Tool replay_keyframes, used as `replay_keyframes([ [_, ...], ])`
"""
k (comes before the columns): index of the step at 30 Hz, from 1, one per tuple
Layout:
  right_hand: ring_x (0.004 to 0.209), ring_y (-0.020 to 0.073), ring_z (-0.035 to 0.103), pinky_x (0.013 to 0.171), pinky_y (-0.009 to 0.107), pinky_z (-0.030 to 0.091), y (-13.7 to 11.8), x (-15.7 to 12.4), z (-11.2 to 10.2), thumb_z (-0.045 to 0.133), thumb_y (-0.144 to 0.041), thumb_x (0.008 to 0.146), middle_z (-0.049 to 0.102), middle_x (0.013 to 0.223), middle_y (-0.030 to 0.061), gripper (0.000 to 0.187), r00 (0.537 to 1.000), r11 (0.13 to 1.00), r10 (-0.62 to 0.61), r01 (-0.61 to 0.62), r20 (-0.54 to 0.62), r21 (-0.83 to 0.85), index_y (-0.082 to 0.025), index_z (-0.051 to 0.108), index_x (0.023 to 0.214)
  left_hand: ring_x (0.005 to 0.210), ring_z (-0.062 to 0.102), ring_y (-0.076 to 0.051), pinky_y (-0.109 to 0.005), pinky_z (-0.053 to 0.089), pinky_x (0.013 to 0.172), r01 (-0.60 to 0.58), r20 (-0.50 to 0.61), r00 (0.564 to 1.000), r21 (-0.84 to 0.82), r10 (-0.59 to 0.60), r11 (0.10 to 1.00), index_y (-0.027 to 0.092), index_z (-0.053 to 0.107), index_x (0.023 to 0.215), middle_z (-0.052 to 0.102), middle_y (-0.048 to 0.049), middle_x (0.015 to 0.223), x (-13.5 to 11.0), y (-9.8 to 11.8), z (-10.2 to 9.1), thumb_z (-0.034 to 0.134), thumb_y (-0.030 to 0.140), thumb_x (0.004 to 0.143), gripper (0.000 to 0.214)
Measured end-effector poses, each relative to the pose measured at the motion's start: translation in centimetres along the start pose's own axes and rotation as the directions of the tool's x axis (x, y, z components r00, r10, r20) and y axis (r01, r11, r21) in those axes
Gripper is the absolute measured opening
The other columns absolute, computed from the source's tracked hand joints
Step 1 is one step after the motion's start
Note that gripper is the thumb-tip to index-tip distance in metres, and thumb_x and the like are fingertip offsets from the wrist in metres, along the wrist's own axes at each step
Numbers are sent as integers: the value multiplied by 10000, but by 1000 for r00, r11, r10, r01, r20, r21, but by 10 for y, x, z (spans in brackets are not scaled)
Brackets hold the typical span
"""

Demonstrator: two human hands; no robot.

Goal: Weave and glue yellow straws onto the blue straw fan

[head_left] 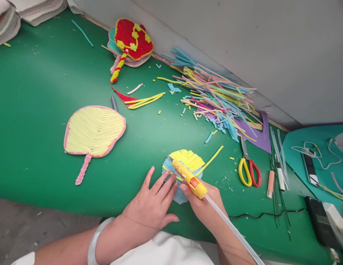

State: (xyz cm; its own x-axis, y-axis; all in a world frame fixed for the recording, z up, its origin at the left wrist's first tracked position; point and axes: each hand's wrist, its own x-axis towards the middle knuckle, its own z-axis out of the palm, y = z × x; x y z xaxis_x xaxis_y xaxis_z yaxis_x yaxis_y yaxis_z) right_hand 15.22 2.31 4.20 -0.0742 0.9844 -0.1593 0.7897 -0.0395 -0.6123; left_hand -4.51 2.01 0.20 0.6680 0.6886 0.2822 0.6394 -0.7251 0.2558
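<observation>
A yellow hot glue gun point(185, 175) with a long clear glue stick running out of its back is in my right hand point(207, 202), the fingers closed round it. Its nozzle end lies over a round piece covered in yellow and light-blue strips point(189, 158). My left hand point(151, 202) is spread, its fingertips touching the left side of that round piece. Between them and the glue gun a thin yellow strip point(211, 161) crosses the piece and sticks out past its right edge. The gun and both hands hide part of the piece.
A pale yellow fan point(95, 130) with a pink rim lies left. Behind it are a red fan point(134, 38) with a tassel and a pile of coloured strips point(215, 92). To the right lie scissors point(248, 165), thin wires point(276, 195) and a black cable point(265, 214).
</observation>
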Motion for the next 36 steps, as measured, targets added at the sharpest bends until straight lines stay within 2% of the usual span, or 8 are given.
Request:
replay_keyframes([
  [8,572,129,561,543,223,438,4,-2,-1,503,-497,989,684,716,17,357,999,999,-32,33,28,-35,-206,706,950,1379,475,-301,-576,5,1237,1,-3,1000,14,-1,1000,124,610,1295,590,-130,1429,2,0,-3,473,636,961,627],
  [12,556,122,542,529,217,418,3,-4,-2,490,-491,995,645,666,3,367,999,997,-50,51,16,-53,-207,660,837,1383,469,-301,-580,-13,1237,0,-8,1000,18,0,1000,122,619,1285,587,-135,1432,1,1,-3,485,626,961,614],
  [15,537,116,521,513,216,397,2,-5,-3,483,-505,995,615,630,-1,398,999,996,-43,44,17,-74,-204,617,773,1390,461,-302,-588,27,1237,7,-9,1000,13,-7,1000,129,617,1292,578,-139,1440,1,1,-2,492,612,963,598],
  [23,539,123,523,519,222,403,0,-8,-5,461,-539,995,614,631,-3,421,1000,995,-26,28,14,-92,-205,632,805,1384,469,-293,-590,69,1239,20,6,1000,-11,-20,1000,137,603,1319,578,-126,1445,1,1,-2,484,607,970,598],
  [27,515,121,506,501,228,381,0,-10,-4,448,-551,997,588,602,-12,441,999,993,-41,38,-29,-108,-211,601,763,1377,478,-293,-592,89,1236,20,11,1000,-12,-20,1000,136,600,1324,575,-124,1449,1,1,-2,475,608,973,602],
  [33,517,120,500,501,229,373,5,-15,-1,458,-538,1000,571,599,-17,424,997,993,-58,52,-54,-106,-216,589,758,1370,491,-286,-577,14,1245,24,3,1000,-10,-24,1000,133,596,1329,569,-116,1455,2,1,-3,467,607,978,604],
  [36,530,125,512,508,230,383,7,-17,-2,456,-532,1003,588,616,-8,419,999,993,-45,41,-30,-107,-211,614,785,1364,496,-287,-570,-19,1246,22,-7,1000,-9,-22,1000,128,599,1324,575,-115,1449,2,1,-3,472,606,976,605],
])
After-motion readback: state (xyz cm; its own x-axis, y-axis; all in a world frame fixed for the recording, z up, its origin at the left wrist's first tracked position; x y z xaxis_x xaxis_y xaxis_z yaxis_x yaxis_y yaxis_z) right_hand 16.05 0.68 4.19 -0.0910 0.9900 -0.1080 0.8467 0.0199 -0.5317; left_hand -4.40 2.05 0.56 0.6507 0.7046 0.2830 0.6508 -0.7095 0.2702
